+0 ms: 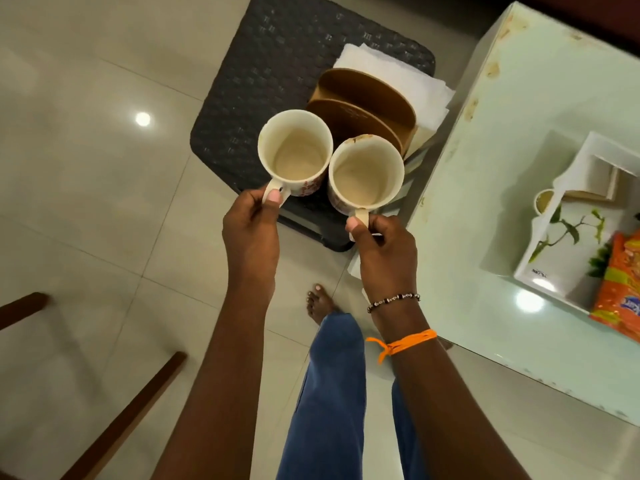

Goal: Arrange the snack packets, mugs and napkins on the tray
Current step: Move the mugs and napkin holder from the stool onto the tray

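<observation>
My left hand (251, 233) grips the handle of a white mug (294, 152). My right hand (386, 252) grips the handle of a second white mug (365, 173). Both mugs are empty, upright and touching each other, held above the dark woven stool (249, 98). On that stool sit white napkins (408, 81) behind a brown wooden holder (360, 102). The white tray (568, 258) with a leaf print lies on the glass table (485, 220) at right. An orange snack packet (620, 285) rests on the tray's near right side.
A small cup (543, 200) stands by the tray's left edge. Folded paper (609, 188) lies at the tray's far end. A wooden chair frame (128, 414) is at lower left. My leg and bare foot (320, 303) are on the tiled floor.
</observation>
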`<move>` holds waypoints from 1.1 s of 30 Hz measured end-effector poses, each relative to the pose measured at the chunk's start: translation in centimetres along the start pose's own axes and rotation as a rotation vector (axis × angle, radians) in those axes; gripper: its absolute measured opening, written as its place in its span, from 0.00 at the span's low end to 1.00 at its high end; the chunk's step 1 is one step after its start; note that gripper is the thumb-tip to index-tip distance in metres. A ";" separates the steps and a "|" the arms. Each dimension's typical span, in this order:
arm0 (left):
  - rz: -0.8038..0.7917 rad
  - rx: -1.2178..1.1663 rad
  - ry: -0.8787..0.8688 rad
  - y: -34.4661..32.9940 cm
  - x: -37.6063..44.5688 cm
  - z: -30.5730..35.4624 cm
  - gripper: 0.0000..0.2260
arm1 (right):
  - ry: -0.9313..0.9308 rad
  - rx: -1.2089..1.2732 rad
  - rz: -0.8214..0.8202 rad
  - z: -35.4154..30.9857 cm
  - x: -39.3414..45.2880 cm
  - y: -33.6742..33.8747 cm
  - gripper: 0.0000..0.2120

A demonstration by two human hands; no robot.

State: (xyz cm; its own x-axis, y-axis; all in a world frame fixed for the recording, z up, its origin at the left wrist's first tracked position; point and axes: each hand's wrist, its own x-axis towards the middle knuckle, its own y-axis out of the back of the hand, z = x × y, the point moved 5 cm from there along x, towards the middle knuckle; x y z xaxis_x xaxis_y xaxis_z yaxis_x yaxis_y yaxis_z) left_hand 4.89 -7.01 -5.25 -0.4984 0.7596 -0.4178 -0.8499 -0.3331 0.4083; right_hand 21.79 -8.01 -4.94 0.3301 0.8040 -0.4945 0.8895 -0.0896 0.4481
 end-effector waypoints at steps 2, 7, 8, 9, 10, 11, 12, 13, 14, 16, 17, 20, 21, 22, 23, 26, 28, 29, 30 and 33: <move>0.001 -0.025 -0.003 -0.1 -1.1 -0.1 0.11 | 0.031 -0.013 0.007 0.4 -0.6 1.2 0.08; -0.073 -0.034 -0.021 -2.6 -5.9 -0.2 0.07 | 0.046 0.001 0.080 2.9 -2.1 6.7 0.09; -0.097 -0.036 -0.024 -3.5 -7.1 -0.2 0.06 | 0.036 0.011 0.106 3.6 -2.3 8.2 0.11; -0.122 -0.038 -0.026 -4.6 -8.3 -0.1 0.05 | 0.024 0.021 0.131 4.4 -2.4 9.8 0.11; -0.147 -0.043 -0.021 -5.8 -9.5 -0.1 0.05 | 0.015 0.031 0.156 5.2 -2.4 11.3 0.11; -0.171 -0.051 -0.009 -7.0 -10.5 0.0 0.05 | 0.006 0.040 0.175 5.8 -2.4 12.7 0.10; -0.202 -0.066 0.011 -8.4 -11.6 0.1 0.04 | -0.005 0.042 0.195 6.6 -2.3 14.3 0.09; -0.239 -0.082 0.038 -9.9 -12.8 0.1 0.04 | -0.016 0.036 0.217 7.3 -2.2 16.0 0.08; -0.278 -0.093 0.069 -11.4 -13.9 0.1 0.04 | -0.026 0.028 0.239 8.1 -2.1 17.6 0.07; -0.343 -0.102 0.123 -14.3 -16.0 0.2 0.03 | -0.052 0.024 0.280 9.8 -1.7 20.5 0.07; -0.366 -0.102 0.128 -15.7 -17.0 0.3 0.03 | -0.072 0.036 0.299 10.6 -1.4 22.0 0.07; -0.403 -0.057 0.088 -19.8 -19.4 0.9 0.05 | -0.104 0.090 0.316 13.0 0.0 25.3 0.10; -0.401 -0.048 0.079 -20.8 -19.8 1.0 0.05 | -0.106 0.114 0.310 13.6 0.7 26.0 0.10; -0.397 -0.043 0.077 -21.9 -20.3 1.0 0.06 | -0.110 0.142 0.303 14.2 1.3 26.7 0.10; -0.389 -0.040 0.076 -22.8 -20.7 1.0 0.07 | -0.115 0.168 0.296 14.8 1.9 27.4 0.10; -0.375 -0.054 0.086 -24.9 -21.5 0.7 0.10 | -0.130 0.217 0.279 16.3 3.1 28.9 0.10; -0.372 -0.065 0.099 -26.0 -22.1 0.3 0.10 | -0.130 0.202 0.269 17.1 3.4 29.7 0.07; -0.368 -0.061 0.097 -26.5 -22.3 0.1 0.10 | -0.128 0.192 0.263 17.5 3.4 30.0 0.06; -0.366 -0.054 0.092 -26.9 -22.5 -0.1 0.10 | -0.125 0.177 0.256 17.8 3.4 30.2 0.06; -0.359 -0.055 0.075 -27.6 -23.1 -0.6 0.10 | -0.108 0.108 0.243 18.5 3.2 30.4 0.10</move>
State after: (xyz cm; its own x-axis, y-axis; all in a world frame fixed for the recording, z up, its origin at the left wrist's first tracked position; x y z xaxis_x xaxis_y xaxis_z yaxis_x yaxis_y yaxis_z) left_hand 39.74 -15.65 -7.36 -0.1762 0.7913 -0.5855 -0.9798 -0.0838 0.1816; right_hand 55.74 -19.01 -6.63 0.5644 0.6845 -0.4615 0.8068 -0.3390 0.4839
